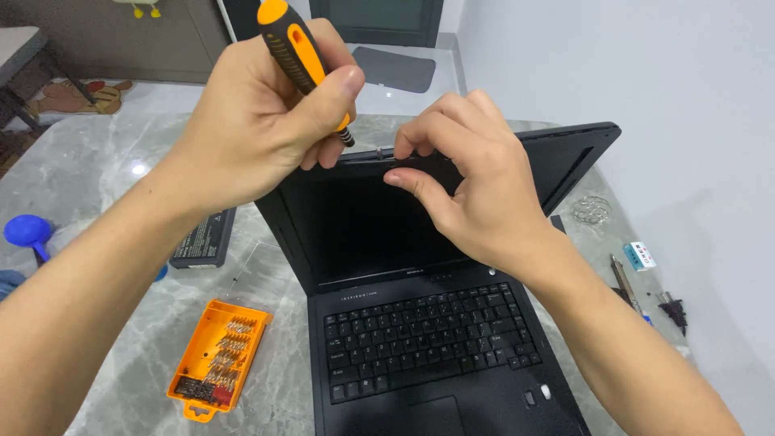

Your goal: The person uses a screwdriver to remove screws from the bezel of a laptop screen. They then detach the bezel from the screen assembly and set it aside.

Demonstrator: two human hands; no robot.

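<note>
1. A black laptop (pixel 420 323) is seen open on a grey marble table (pixel 105 186), its keyboard toward the viewer and its screen leaning back toward 12 o'clock.
2. The top edge of the screen bezel (pixel 367 161) runs roughly from 9 to 3 o'clock, rising slightly to the right — this long axis lies directly under both hands.
3. An orange-and-black screwdriver (pixel 295 48) is gripped in the left hand (pixel 258 121), fingers wrapped round the handle and the thumb pressed along it; the shaft points down toward 5 o'clock, and its tip appears to meet a small screw (pixel 379 150) at the bezel's top edge.
4. The bezel is pinched by the right hand (pixel 468 186), thumb on the screen side and fingers curled over the top edge, just to the 3 o'clock side of the tip.
5. Both hands are about equally near the work point; the two are nearly touching.
6. At 8 o'clock of the laptop an orange bit case (pixel 218 355) is laid open, and at 9 o'clock a black battery pack (pixel 203 239) is found.
</note>
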